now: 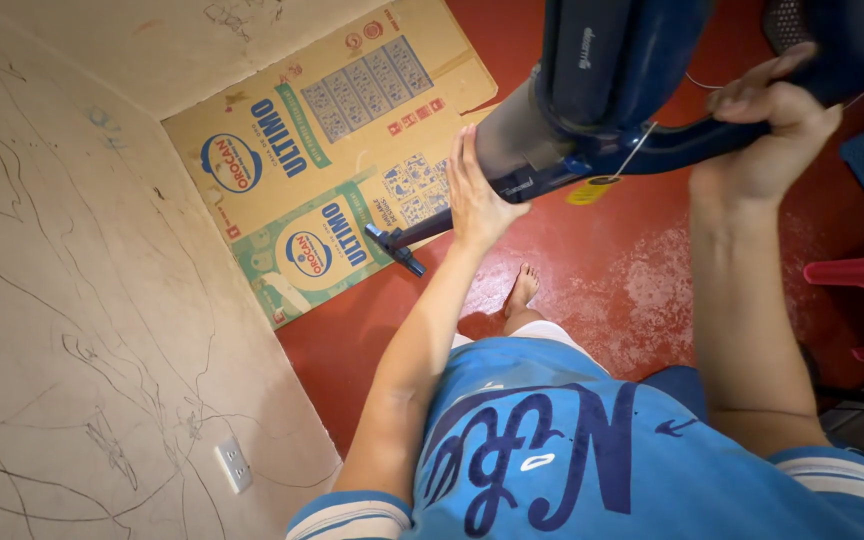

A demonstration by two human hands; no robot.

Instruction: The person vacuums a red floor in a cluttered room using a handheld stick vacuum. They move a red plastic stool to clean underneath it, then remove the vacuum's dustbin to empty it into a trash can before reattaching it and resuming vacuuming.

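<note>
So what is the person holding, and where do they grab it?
A dark blue stick vacuum cleaner. The right hand grips its curved handle; the left hand lies flat against the grey canister, fingers open.

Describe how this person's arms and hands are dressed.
Both arms are bare from the upper arm down. The left hand and right hand wear no gloves, rings or watch. Short blue sleeves end in white-striped cuffs, part of a blue shirt with dark lettering.

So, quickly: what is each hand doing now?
Left hand: open, palm flat against the stick vacuum.
Right hand: closed around the vacuum's handle.
</note>
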